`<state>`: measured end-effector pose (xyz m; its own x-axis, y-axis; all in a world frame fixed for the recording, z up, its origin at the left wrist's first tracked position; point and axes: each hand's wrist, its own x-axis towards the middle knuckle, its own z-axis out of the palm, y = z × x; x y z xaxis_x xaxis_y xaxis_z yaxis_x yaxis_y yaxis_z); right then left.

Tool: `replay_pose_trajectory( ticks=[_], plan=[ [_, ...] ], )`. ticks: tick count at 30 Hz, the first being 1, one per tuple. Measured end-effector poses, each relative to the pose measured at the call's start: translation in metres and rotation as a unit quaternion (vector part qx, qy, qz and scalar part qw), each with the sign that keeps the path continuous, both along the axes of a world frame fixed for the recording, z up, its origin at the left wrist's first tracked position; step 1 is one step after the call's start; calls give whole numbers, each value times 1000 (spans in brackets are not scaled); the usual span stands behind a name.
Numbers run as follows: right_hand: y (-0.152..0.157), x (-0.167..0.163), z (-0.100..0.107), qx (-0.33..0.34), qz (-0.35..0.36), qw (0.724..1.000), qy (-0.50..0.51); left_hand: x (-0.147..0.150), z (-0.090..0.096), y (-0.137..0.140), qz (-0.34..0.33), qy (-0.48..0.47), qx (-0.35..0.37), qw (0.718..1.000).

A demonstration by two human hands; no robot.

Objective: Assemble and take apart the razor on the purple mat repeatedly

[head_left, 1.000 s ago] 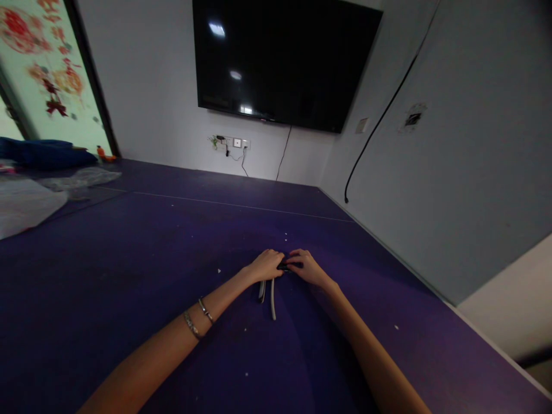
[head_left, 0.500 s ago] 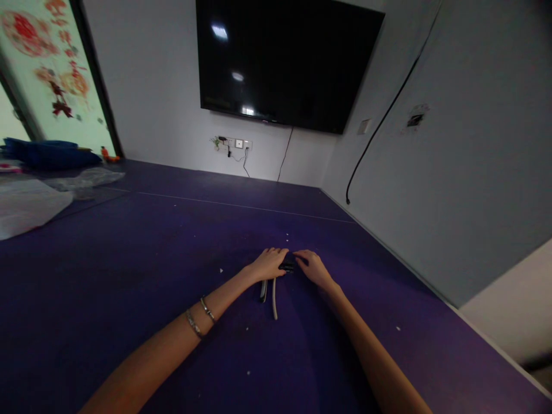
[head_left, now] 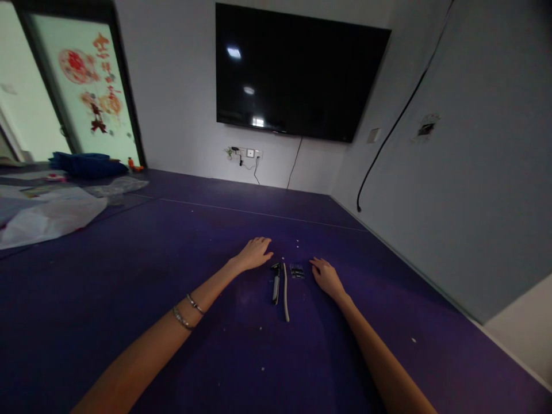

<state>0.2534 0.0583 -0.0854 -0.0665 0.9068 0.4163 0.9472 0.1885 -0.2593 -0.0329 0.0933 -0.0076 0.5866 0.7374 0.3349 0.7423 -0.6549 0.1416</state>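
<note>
On the purple surface, my left hand (head_left: 254, 254) rests with fingers stretched out and thumb apart, holding nothing. Just right of it lies a razor-shaped tool (head_left: 276, 287) with a black head and a black and pale grey handle. Alongside that is a thin, slightly curved, off-white strip (head_left: 286, 294), pointing toward me. A small clear packet with dark pieces in it (head_left: 297, 271) sits flat between the strip and my right hand (head_left: 326, 276). The right hand lies low with its fingers loosely bent and apart, touching none of these things.
Small white scraps (head_left: 414, 340) dot the purple surface (head_left: 194, 356). At the far left are crumpled clear plastic (head_left: 64, 215) and a dark blue cloth-like bundle (head_left: 88, 165). A television (head_left: 297, 75) hangs on the wall, and a black cable (head_left: 390, 123) dangles at the right.
My left hand has moved left off the tool and the packet, leaving them uncovered. My right hand sits slightly farther from the packet. The view has shifted a little to the left.
</note>
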Motion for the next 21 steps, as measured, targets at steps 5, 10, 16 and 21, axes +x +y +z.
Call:
replay_pose_trajectory(
  ticks=[5,10,16,21],
  plan=[
    [-1,0,1,1,-1,1000,-4,-61,-22,12,70,25,-6,997],
    [0,0,-1,2,-3,1000,-13,-102,-44,16,135,27,-7,990],
    [2,2,-2,-5,5,1000,-27,-112,-62,24,162,16,-41,986],
    [0,0,0,-12,4,1000,-23,-115,-67,30,152,18,-43,987]
  ],
)
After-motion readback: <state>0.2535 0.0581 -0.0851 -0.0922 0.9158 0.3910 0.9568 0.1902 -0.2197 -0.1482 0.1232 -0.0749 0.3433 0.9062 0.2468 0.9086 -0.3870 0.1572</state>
